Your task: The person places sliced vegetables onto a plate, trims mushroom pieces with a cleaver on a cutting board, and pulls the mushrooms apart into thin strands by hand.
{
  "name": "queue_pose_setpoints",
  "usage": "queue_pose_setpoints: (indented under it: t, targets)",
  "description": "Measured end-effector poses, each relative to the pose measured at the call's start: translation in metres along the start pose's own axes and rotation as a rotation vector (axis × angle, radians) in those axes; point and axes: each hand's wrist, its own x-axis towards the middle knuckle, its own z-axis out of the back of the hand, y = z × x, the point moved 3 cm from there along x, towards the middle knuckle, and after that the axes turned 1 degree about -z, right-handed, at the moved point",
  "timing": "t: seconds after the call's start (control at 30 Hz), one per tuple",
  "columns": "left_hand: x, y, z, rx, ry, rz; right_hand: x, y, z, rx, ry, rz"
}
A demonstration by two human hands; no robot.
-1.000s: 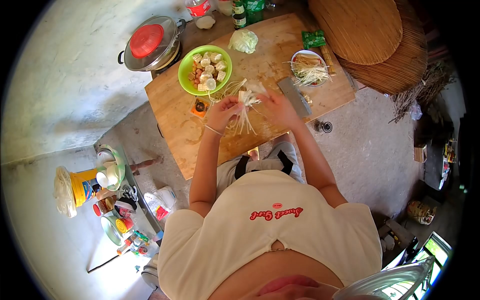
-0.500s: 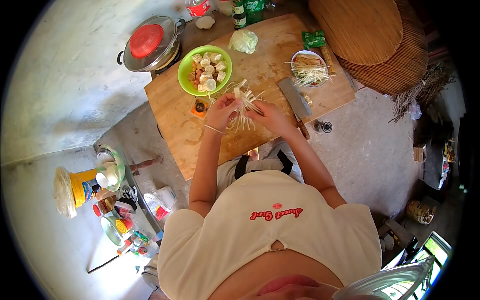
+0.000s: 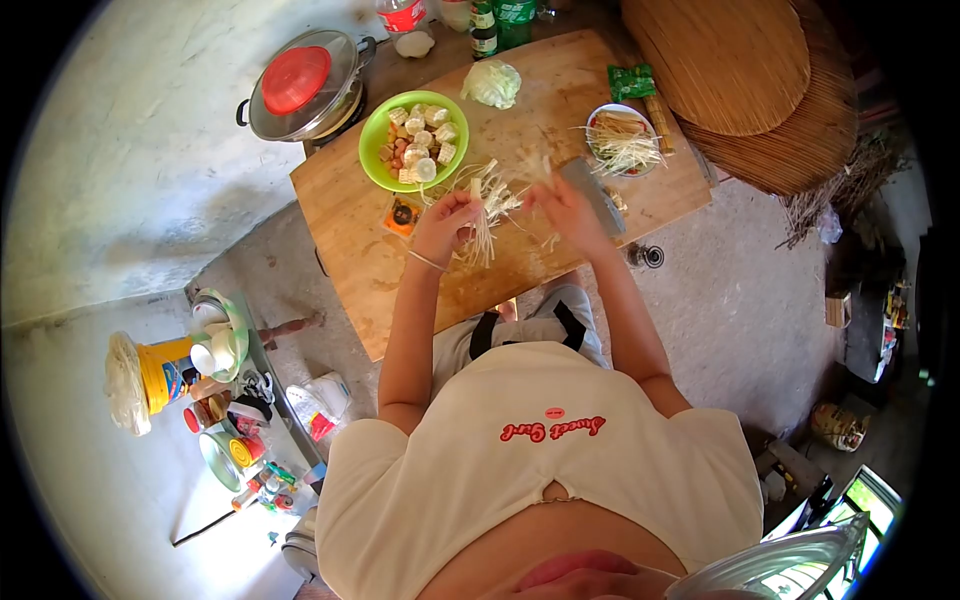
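My left hand (image 3: 449, 222), a band round its wrist, is closed on a bunch of enoki mushrooms (image 3: 487, 215) over the wooden board. Just right of it, my right hand (image 3: 570, 215) pinches a smaller tuft of enoki, smeared by motion. Loose strands lie on the board around the bunch. Close by my right hand is a cleaver (image 3: 592, 192) lying flat. Beyond my left hand stands a green bowl (image 3: 371, 165) of cut corn and sausage-like pieces. To the right, a bowl (image 3: 622, 172) holds more enoki over other food strips.
The board (image 3: 350, 270) also carries half a cabbage (image 3: 491, 84), a small orange packet (image 3: 401, 214) and a green packet (image 3: 630, 82). A lidded pan (image 3: 330, 110) stands at the back left, bottles (image 3: 514, 22) at the back. Round woven trays (image 3: 740, 70) lean at the right.
My right hand has moved right and away from the bunch, taking a tuft of enoki with it. My left hand has stayed almost in place with the rest.
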Motion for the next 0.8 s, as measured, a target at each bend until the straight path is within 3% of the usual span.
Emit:
queue_pose_setpoints:
  t: [0.07,0.17,0.27,0.4,0.5,0.67,0.8]
  targets:
    - [-0.002,-0.002,0.000,-0.116,0.004,0.016,0.001,-0.007,0.017,0.006,-0.119,-0.090]
    - [-0.004,-0.009,-0.003,-0.191,0.002,0.038,0.005,-0.011,0.026,0.057,-0.118,-0.198]
    - [0.000,-0.004,0.000,-0.223,0.005,0.042,0.002,-0.001,0.003,0.027,-0.076,-0.098]
    - [0.001,-0.003,-0.003,-0.187,-0.048,0.037,-0.004,0.018,-0.022,-0.051,0.021,-0.118]
    - [-0.002,-0.008,-0.006,-0.102,0.006,-0.009,-0.002,0.014,-0.028,-0.271,0.103,-0.106]
    - [-0.005,-0.010,-0.003,0.033,0.041,-0.024,0.003,-0.001,-0.023,0.042,0.175,-0.058]
    - [-0.003,-0.007,-0.001,0.082,0.062,-0.043,0.000,0.001,-0.019,0.060,0.115,-0.086]
